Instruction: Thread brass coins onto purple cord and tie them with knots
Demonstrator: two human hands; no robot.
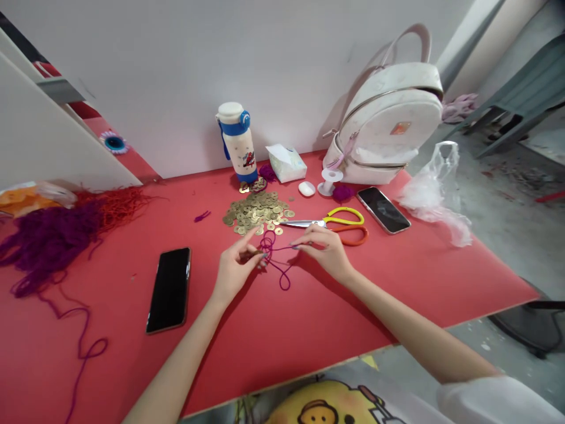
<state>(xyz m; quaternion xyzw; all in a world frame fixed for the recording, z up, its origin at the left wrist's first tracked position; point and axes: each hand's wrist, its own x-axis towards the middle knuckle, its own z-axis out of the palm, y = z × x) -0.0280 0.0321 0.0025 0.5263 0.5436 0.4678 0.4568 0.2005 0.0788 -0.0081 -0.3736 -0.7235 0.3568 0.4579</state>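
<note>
A purple cord (279, 268) hangs in loops between my two hands above the red table. My left hand (239, 262) pinches it between thumb and a finger, with the index finger stretched forward. The cord's other stretch runs to my right hand (325, 249), whose fingertips are closed on it. Just beyond my hands lies a pile of brass-coloured coins (256, 211) with holes in them. Scissors (344, 221) with one yellow and one orange handle rest beside my right hand, their blades pointing left toward the coins.
Phones lie at left (169, 290) and right (384, 209). A bottle (238, 144), tissue pack (288, 165), white spool (329, 181) and backpack (384, 129) stand along the wall. Purple yarn (53, 241) heaps at far left; a clear plastic bag (435, 197) sits near the right edge.
</note>
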